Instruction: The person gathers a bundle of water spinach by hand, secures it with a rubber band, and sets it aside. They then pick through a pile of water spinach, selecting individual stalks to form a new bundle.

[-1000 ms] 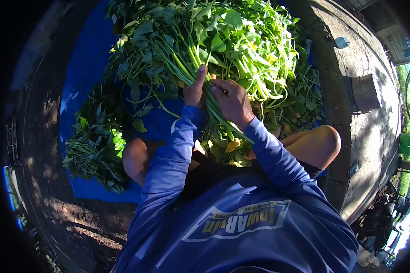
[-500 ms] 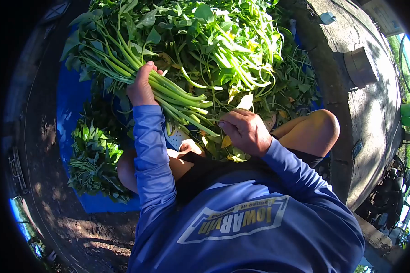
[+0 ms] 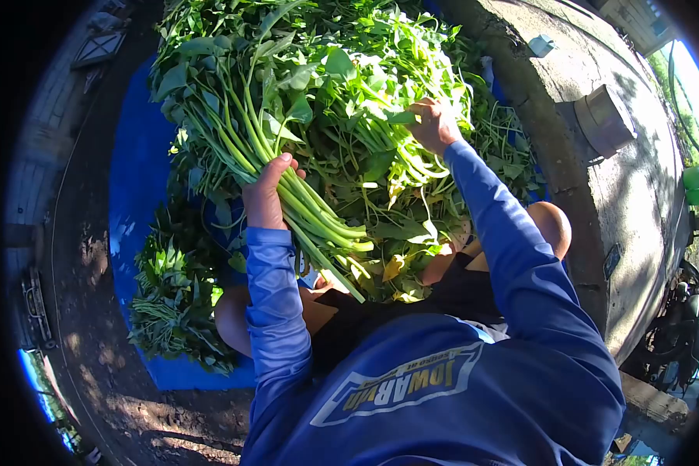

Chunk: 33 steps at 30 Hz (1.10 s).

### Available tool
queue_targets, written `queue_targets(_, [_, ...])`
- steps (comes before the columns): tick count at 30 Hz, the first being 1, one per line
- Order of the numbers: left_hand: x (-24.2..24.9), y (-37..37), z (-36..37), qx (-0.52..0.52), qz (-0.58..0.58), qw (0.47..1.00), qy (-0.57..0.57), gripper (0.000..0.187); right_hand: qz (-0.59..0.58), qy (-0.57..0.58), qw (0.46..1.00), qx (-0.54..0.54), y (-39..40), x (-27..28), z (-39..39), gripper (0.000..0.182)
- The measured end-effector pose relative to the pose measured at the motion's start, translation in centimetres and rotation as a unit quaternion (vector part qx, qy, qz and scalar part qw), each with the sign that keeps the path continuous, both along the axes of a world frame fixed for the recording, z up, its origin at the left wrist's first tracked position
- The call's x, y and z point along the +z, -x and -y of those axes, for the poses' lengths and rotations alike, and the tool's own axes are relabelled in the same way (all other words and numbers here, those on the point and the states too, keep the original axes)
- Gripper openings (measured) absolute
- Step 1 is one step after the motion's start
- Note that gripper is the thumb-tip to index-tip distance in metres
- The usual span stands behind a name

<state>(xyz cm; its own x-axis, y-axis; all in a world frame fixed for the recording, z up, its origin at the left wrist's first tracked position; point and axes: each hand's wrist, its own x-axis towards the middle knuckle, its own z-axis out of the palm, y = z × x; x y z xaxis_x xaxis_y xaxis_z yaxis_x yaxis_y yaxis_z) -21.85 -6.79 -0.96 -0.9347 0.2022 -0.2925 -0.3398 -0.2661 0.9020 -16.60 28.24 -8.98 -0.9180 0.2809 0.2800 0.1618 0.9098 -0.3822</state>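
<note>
My left hand [image 3: 269,190] is closed round a thick bunch of long-stemmed leafy greens [image 3: 311,203], which look like water spinach. The cut stem ends point down towards my lap, and the leaves spread away over the pile. My right hand [image 3: 433,126] reaches into the sunlit part of the heap of greens [image 3: 365,66], its fingers curled on a leafy stem there. Part of those fingers is hidden by leaves. Below both hands, loose stems and a few yellow leaves [image 3: 394,268] lie between my legs.
A blue tarp [image 3: 136,167] lies under the greens. A separate pile of bunched greens [image 3: 175,311] rests on it by my left knee. On the right runs a concrete ledge [image 3: 567,116] with a pipe stub [image 3: 604,120] and a small pale block [image 3: 541,45].
My right hand has gone from near the stem ends, above my lap, forward to the heap. The left hand still grips its bunch, now slightly lower and further right in view.
</note>
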Motion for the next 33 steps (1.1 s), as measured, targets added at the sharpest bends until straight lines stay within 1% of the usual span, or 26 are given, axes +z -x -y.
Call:
queue_targets(1, [-0.1,-0.1,0.1,0.001,0.004,1.000,0.003,0.031,-0.019,0.016,1.000,0.013,0.2,0.6,-1.1,0.032])
queue_targets(2, [-0.2,-0.1,0.2,0.000,0.001,1.000,0.004,0.031,-0.031,0.072,0.996,0.030,-0.2,2.9,-1.4,0.026])
queue_targets(3, [-0.2,-0.2,0.4,-0.004,-0.002,1.000,0.006,0.031,-0.018,0.156,0.987,-0.017,-0.2,4.8,-1.1,0.025])
queue_targets(5, [-0.3,0.0,0.6,-0.009,-0.002,1.000,0.005,0.031,-0.058,0.111,0.992,-0.021,-0.4,8.3,-1.7,0.026])
queue_targets(6, [-0.6,0.2,0.7,-0.010,0.002,1.000,0.002,0.031,-0.061,0.117,0.991,-0.036,-0.3,9.7,-2.4,0.028])
queue_targets(7, [-0.9,0.5,0.8,-0.009,0.004,1.000,-0.002,0.031,-0.093,0.223,0.970,-0.011,-0.3,10.5,-3.9,0.027])
queue_targets(8, [-1.1,0.7,0.9,-0.008,0.006,1.000,-0.008,0.033,-0.095,0.326,0.940,-0.041,-1.0,13.2,-3.6,0.027])
queue_targets(9, [-1.0,0.9,1.0,-0.007,0.013,1.000,-0.009,0.034,-0.095,0.424,0.898,-0.071,-2.1,16.1,-3.1,0.027])
queue_targets(11, [-0.4,1.0,0.7,-0.010,0.029,0.999,-0.013,0.036,-0.090,0.464,0.880,-0.057,-3.7,18.1,-4.0,0.029])
queue_targets(12, [0.2,0.7,0.6,-0.008,0.034,0.999,-0.018,0.038,-0.105,0.528,0.842,-0.021,-4.1,18.5,-3.7,0.033])
queue_targets(15, [0.2,1.0,0.6,-0.017,0.027,0.999,-0.023,0.035,-0.138,0.571,0.809,-0.039,-6.0,20.1,-1.5,0.036])
queue_targets(17, [-1.2,1.8,0.6,-0.029,0.004,0.998,-0.048,0.031,-0.078,0.653,0.753,0.028,-6.8,19.0,-1.4,0.039])
queue_targets(18, [-2.0,1.9,0.7,-0.038,-0.005,0.998,-0.057,0.030,-0.074,0.683,0.726,0.032,-7.1,17.9,-0.4,0.038])
queue_targets(19, [-1.5,1.5,0.6,-0.039,-0.011,0.998,-0.038,0.028,-0.070,0.713,0.697,0.037,-7.2,17.5,1.2,0.038])
queue_targets(20, [-0.4,1.0,0.3,-0.036,-0.020,0.999,-0.021,0.027,-0.079,0.736,0.671,0.039,-6.9,15.5,1.0,0.037])
queue_targets(21, [0.3,0.6,0.1,-0.032,-0.029,0.999,-0.002,0.026,-0.060,0.737,0.671,0.053,-7.2,13.7,1.0,0.039])
queue_targets(22, [0.0,0.7,0.0,-0.021,-0.034,0.999,-0.008,0.026,-0.049,0.748,0.659,0.052,-7.2,12.8,1.7,0.039])
queue_targets(23, [0.0,0.5,-0.1,-0.018,-0.025,0.999,-0.011,0.026,-0.039,0.760,0.647,0.050,-7.0,12.7,3.1,0.038])
queue_targets(24, [0.1,0.4,-0.2,-0.014,-0.017,1.000,-0.013,0.025,-0.034,0.747,0.664,0.010,-7.0,12.6,4.8,0.037])
queue_targets(25, [0.1,0.3,-0.1,-0.012,-0.010,1.000,-0.015,0.025,0.060,0.800,0.588,0.103,-6.8,12.4,4.9,0.038])
queue_targets(27, [-0.4,0.4,0.2,-0.013,-0.020,1.000,-0.014,0.026,0.094,0.797,0.592,0.079,-6.9,11.5,6.6,0.040])
queue_targets(28, [-0.5,0.3,0.1,-0.010,-0.027,0.999,-0.014,0.025,0.069,0.802,0.590,0.058,-6.9,11.3,7.4,0.042])
queue_targets(31, [0.0,0.2,0.2,0.000,-0.045,0.999,-0.024,0.023,0.004,0.691,0.723,-0.025,-7.4,13.0,9.7,0.042])
queue_targets(32, [-0.4,0.4,0.2,0.003,-0.052,0.998,-0.023,0.022,0.025,0.608,0.793,0.002,-7.7,12.1,8.3,0.044])
queue_targets(33, [-0.7,0.5,0.1,0.004,-0.060,0.998,-0.023,0.022,-0.036,0.552,0.833,-0.005,-7.6,11.4,8.7,0.044])
